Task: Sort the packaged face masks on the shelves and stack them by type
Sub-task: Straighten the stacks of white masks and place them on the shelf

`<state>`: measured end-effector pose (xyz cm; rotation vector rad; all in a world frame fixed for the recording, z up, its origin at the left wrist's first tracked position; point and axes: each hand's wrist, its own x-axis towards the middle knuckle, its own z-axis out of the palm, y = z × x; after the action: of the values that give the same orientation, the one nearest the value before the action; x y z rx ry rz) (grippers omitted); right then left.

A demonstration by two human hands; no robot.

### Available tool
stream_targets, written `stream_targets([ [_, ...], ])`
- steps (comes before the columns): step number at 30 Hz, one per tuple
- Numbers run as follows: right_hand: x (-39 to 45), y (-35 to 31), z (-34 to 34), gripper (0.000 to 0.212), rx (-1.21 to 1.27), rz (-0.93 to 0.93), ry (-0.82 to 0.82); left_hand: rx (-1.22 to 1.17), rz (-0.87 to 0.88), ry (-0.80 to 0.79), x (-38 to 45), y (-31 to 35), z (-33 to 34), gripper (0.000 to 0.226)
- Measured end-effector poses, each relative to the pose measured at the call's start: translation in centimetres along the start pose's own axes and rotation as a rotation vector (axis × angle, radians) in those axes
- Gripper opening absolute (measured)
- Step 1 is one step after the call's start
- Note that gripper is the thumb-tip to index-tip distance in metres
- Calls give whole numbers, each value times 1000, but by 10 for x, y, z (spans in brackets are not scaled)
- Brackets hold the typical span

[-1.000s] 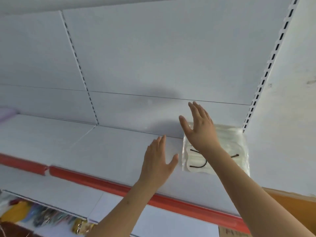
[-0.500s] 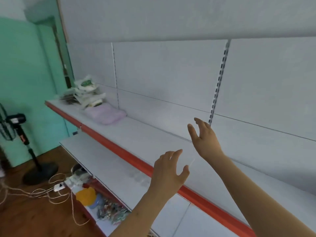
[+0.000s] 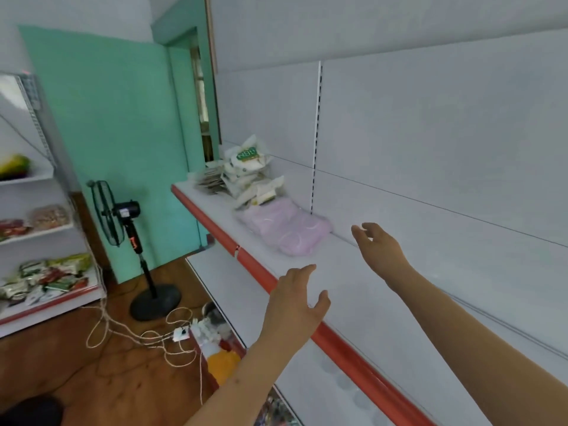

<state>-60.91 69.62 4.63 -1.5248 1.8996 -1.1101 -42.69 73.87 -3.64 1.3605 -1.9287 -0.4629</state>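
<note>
**Both hands empty, reaching for the mask pile**

Packaged face masks: one pink pack (image 3: 287, 227) flat on the shelf (image 3: 353, 272), one leaning heap of white packs (image 3: 250, 170) just behind it, a flatter grey stack (image 3: 210, 181) beside that. Exact pack count: can't tell. Left hand (image 3: 295, 305) and right hand (image 3: 376, 249) hover short of the pink pack, fingers loose, gripping nothing. Suggest taking the pink pack first and steadying the heap, which looks likely to slide.

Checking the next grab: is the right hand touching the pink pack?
Apart. The head view shows bare white shelf between the right hand and the pink pack.
</note>
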Motion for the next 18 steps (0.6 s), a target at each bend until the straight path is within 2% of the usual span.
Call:
stream_targets([
  [3,66,5,42,59,35,111,-52,-23,-69,26,63,-44,-7,48],
  [7,140,7,92,60,193,378,-194,59,-119,81,145,-99,-29,42],
  [10,180,5,124,54,263,471,-254,92,-161,151,202,-142,-49,41],
  [14,219,1,162,45,272,509,-207,113,-297,93,270,-197,-64,61],
  [18,245,-3,203,51,120,470,-70,-9,-439,-77,328,-242,-61,83],
])
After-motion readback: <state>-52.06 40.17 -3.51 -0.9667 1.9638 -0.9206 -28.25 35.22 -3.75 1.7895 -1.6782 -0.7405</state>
